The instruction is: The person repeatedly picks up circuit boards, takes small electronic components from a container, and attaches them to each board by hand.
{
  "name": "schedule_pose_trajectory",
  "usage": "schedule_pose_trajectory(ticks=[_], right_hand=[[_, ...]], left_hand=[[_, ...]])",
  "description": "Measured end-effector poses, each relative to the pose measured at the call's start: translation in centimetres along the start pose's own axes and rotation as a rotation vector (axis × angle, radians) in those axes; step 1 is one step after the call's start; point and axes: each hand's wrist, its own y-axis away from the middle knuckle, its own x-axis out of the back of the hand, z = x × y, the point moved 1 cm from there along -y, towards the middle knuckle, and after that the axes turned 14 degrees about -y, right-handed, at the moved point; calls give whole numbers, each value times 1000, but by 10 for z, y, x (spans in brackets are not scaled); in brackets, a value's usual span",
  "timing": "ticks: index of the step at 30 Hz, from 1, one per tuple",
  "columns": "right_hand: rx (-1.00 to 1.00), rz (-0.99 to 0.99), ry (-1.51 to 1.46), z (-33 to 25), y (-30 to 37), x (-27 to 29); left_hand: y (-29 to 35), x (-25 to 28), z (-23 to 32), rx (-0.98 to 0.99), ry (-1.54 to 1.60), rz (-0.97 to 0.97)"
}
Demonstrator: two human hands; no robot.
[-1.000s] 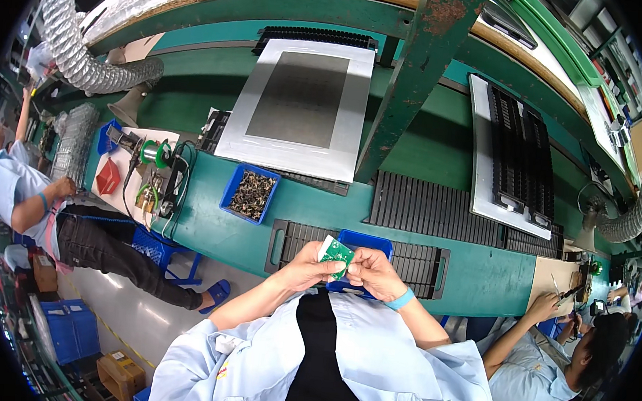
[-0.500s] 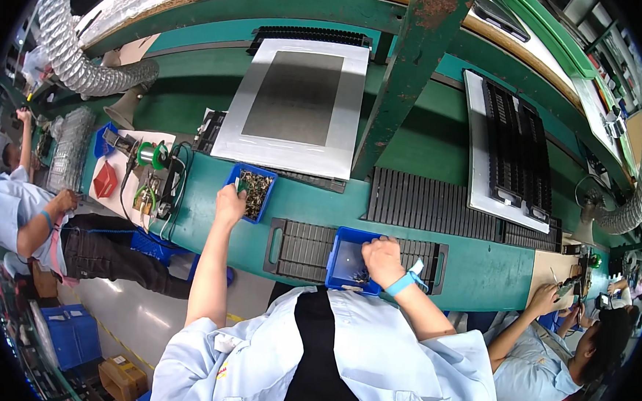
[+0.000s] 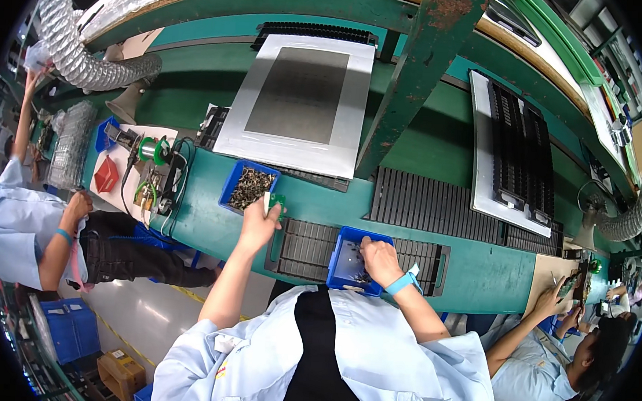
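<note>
My left hand pinches a small green circuit board over the bench, just right of a blue bin heaped with small metal-and-dark parts. Inside a second blue bin is my right hand, its fingers curled down together; whatever lies between them is hidden. A few small dark parts show at that bin's near end. This bin rests on a black slotted tray, whose ends stick out on both sides. A blue band circles my right wrist.
Beyond the bins lies a white-bordered board with a grey panel. A green steel post rises right of it. Black slotted trays line the bench's back. At left stand a solder wire spool and cables. Co-workers sit on both sides.
My left hand has moved right, off the bin of parts, with the circuit board in it. My right hand stays in the other bin. The left co-worker's arm has risen.
</note>
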Motion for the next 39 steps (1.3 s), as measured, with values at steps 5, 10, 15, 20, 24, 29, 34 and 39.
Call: schedule_pose_trajectory(ticks=[5,10,15,20,24,29,34,39], right_hand=[[-249,15,-959,-11,4,22],[-387,114,-1691,-29,9,34],[-341,216,-1749,-41,8,31],[-301,268,-1623,-47,7,29],[-290,272,-1516,-48,8,30],[-278,265,-1481,-48,9,28],[-272,206,-1614,-46,9,26],[-349,0,-2063,-42,9,18]], left_hand=[[28,-30,30,-25,381,-335],[52,-51,47,24,676,-571],[63,-54,64,-1,807,-628],[65,-52,67,-37,842,-617],[66,-52,67,-57,822,-600],[66,-55,68,-77,769,-559],[63,-58,63,-100,751,-547],[60,-56,60,-119,877,-660]])
